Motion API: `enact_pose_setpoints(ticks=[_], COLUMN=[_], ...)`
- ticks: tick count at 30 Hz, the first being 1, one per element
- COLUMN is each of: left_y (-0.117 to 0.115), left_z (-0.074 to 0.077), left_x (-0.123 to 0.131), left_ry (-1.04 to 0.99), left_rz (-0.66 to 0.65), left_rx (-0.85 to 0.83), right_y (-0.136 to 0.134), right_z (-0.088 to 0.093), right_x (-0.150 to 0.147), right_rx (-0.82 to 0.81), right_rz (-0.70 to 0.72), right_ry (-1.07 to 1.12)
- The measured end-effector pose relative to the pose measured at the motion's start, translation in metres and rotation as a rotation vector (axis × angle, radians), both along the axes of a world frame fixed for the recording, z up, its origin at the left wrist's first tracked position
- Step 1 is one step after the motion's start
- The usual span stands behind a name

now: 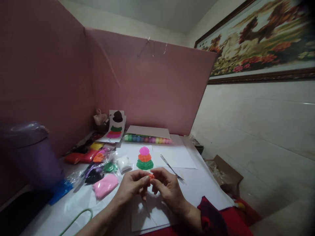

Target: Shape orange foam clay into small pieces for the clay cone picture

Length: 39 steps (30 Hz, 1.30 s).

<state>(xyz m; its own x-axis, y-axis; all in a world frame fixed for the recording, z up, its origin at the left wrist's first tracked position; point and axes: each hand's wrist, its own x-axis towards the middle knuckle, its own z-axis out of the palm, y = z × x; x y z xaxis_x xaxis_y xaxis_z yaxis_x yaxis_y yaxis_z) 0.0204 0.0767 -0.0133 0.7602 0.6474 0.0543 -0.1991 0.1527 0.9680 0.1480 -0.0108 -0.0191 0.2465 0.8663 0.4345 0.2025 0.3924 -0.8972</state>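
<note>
Over the front of the white paper, my left hand (135,183) and my right hand (166,184) meet fingertip to fingertip. Pinched between them is a small lump of orange modelling clay (151,176), partly hidden by the fingers. Just beyond my hands, three flattened clay shapes lie stacked on the paper: a pink one (144,150) at the top, an orange one (144,158) in the middle and a green one (145,164) at the bottom. To the right of them lies a metal fork (172,168), with a thin wooden stick (183,176) beside its tines.
Bags of coloured clay, including a pink bag (105,186) and a white bag (124,163), crowd the left side. A purple container (36,154) stands farther left. At the back are a clay picture sheet (115,124) and a row of coloured balls (147,139). A cardboard box (225,170) sits right.
</note>
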Motion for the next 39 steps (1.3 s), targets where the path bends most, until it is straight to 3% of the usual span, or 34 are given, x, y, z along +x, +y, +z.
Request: enact_pose_setpoints(ticks=[5, 9, 17, 26, 29, 35, 39], left_y=[0.000, -0.004, -0.004, -0.003, -0.003, 0.003, 0.005], left_z=[0.000, 0.006, 0.005, 0.006, 0.004, 0.000, -0.001], left_x=[0.000, -0.001, -0.001, -0.002, -0.002, -0.002, -0.002], left_ry=[-0.009, 0.033, -0.008, 0.040, 0.021, -0.022, -0.029], left_rz=[0.000, 0.038, 0.063, 0.047, 0.080, 0.147, 0.159], left_rx=[-0.079, 0.008, -0.011, 0.027, -0.030, -0.126, -0.110], right_y=[-0.002, -0.005, -0.004, -0.007, -0.007, 0.003, 0.009], right_z=[0.005, 0.009, 0.005, 0.009, 0.011, 0.008, 0.006], right_x=[0.001, 0.002, 0.003, 0.001, 0.000, 0.006, 0.009], right_rx=[0.059, 0.143, 0.089, 0.083, 0.057, -0.087, -0.108], right_rz=[-0.074, -0.136, -0.092, -0.115, -0.097, 0.010, -0.053], right_ry=[-0.195, -0.364, -0.303, -0.387, -0.299, 0.217, 0.308])
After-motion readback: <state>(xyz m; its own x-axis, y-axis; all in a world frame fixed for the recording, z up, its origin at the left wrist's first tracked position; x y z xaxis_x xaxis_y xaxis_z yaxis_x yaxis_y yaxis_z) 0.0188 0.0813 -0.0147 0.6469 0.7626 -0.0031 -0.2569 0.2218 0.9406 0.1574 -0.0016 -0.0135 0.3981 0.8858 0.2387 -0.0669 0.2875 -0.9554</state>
